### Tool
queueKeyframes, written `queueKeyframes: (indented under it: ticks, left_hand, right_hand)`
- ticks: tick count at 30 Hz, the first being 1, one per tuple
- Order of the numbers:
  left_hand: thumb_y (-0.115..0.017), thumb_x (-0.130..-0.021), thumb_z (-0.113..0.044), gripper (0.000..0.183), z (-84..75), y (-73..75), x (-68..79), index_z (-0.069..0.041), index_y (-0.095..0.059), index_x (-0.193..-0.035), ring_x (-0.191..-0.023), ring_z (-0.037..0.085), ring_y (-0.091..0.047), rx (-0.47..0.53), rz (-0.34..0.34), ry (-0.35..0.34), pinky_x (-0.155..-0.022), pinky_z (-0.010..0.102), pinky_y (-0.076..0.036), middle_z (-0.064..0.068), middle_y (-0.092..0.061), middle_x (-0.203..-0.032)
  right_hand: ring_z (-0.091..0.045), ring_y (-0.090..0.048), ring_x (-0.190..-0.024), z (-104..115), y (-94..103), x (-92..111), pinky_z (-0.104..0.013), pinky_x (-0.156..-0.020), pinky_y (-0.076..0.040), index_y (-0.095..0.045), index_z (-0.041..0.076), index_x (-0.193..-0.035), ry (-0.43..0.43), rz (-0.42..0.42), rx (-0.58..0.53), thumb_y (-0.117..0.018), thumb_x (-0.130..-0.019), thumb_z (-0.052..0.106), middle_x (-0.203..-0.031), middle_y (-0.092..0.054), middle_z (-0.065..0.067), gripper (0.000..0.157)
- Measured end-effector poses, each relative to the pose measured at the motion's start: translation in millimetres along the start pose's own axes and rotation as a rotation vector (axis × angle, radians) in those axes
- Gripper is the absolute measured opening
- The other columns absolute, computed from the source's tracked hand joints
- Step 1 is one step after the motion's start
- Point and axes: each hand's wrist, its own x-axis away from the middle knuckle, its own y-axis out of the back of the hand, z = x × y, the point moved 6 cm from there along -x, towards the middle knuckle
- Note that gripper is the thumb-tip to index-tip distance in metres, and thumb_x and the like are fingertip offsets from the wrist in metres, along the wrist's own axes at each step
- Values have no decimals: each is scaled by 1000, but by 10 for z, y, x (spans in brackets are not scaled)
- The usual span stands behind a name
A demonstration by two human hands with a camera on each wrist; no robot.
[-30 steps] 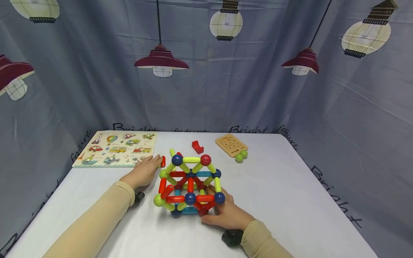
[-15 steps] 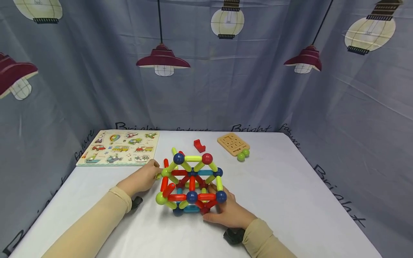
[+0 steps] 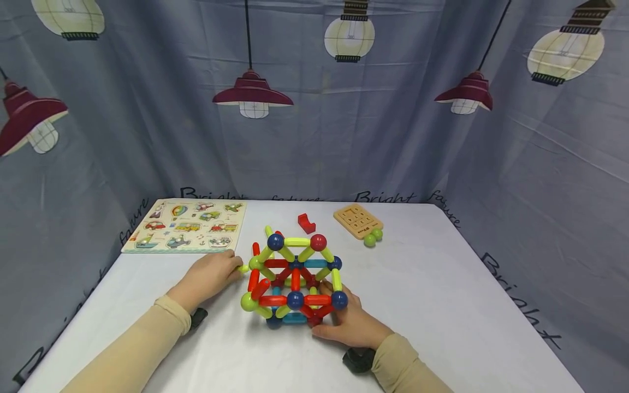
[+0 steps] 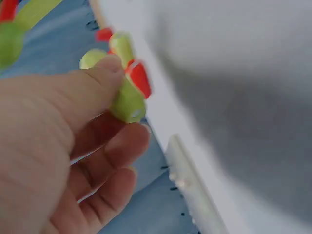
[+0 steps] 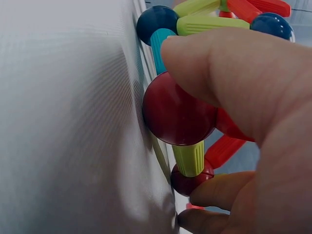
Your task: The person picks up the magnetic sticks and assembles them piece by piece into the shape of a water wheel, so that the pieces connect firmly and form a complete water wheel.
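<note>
A lattice of magnetic sticks and balls (image 3: 295, 301) in red, blue and yellow-green stands on the white table. Just left of it, my left hand (image 3: 211, 277) pinches a yellow-green magnetic stick (image 4: 128, 103) between thumb and forefinger; the other fingers are loosely bent in the left wrist view. My right hand (image 3: 355, 325) grips the lattice low on its right side. In the right wrist view, the thumb lies over a dark red ball (image 5: 176, 111) and fingertips reach a second dark red ball (image 5: 187, 183) beneath. A red stick (image 3: 256, 249) rises at the lattice's back left.
A picture board (image 3: 189, 226) of vehicles lies at the back left. A red block (image 3: 306, 224) sits behind the lattice. Farther right are a small wooden board (image 3: 357, 220) and two green balls (image 3: 370, 240). A grey curtain encloses the table's back and sides.
My left hand has come down from beside the red stick, toward me, and now shows a yellow-green stick at its fingertips. The right hand keeps its hold; the head view has shifted slightly.
</note>
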Motion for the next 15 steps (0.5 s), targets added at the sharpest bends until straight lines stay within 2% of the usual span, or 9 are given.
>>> queueKeyframes:
  ticks: [2, 5, 7, 9, 10, 12, 15]
  left_hand:
    - [-79, -91, -23, 14, 37, 142, 21, -13, -71, -98, -71, 11, -55, 81, -71, 77, -63, 31, -50, -4, -60, -83]
    - [-76, -90, -19, 17, -29, 442, 91, -14, -67, -103, -74, 10, -59, 258, -278, 126, -66, 32, -52, -5, -64, -85]
    - [-76, -88, -15, 19, -176, 640, 160, -14, -66, -104, -78, 10, -63, 408, -420, 92, -71, 35, -55, -6, -68, -88]
    - [-78, -87, -11, 24, -377, 776, 222, -16, -67, -107, -86, 9, -67, 553, -493, 10, -81, 40, -57, -8, -72, -92]
    - [-79, -86, -10, 25, -486, 816, 242, -17, -67, -107, -89, 9, -67, 620, -487, -30, -84, 43, -56, -10, -73, -95]
    - [-81, -86, -12, 26, -687, 823, 254, -22, -69, -106, -93, 9, -67, 700, -427, -92, -86, 45, -55, -13, -72, -98]
    - [-82, -87, -18, 25, -897, 724, 221, -25, -69, -107, -89, 9, -64, 745, -280, -115, -75, 34, -53, -18, -71, -98]
  right_hand:
    - [-36, -12, -156, 3, -4, 0, -69, -118, -18, -33, 29, -162, -3, 3, 3, -80, -81, 59, -170, -24, -1, 98]
    - [-37, -9, -157, 13, -4, -1, -69, -119, -16, -32, 28, -163, 2, 11, 9, -80, -82, 58, -170, -25, 0, 99]
    - [-38, -8, -157, 21, 0, 6, -70, -119, -14, -32, 27, -163, -3, 19, 5, -80, -82, 58, -171, -24, 0, 99]
    - [-38, -8, -157, 26, 5, 11, -71, -119, -14, -31, 26, -163, -6, 22, -4, -80, -82, 57, -171, -24, 0, 100]
    - [-38, -7, -157, 26, 9, 13, -71, -119, -14, -31, 26, -163, -8, 22, -7, -80, -82, 57, -171, -23, 0, 100]
    - [-37, -8, -157, 28, 11, 17, -72, -118, -15, -31, 26, -163, -9, 20, -11, -80, -82, 57, -171, -23, 0, 100]
    - [-36, -9, -157, 27, 23, 19, -71, -118, -16, -32, 27, -163, 0, 10, -11, -80, -82, 57, -171, -24, 0, 98]
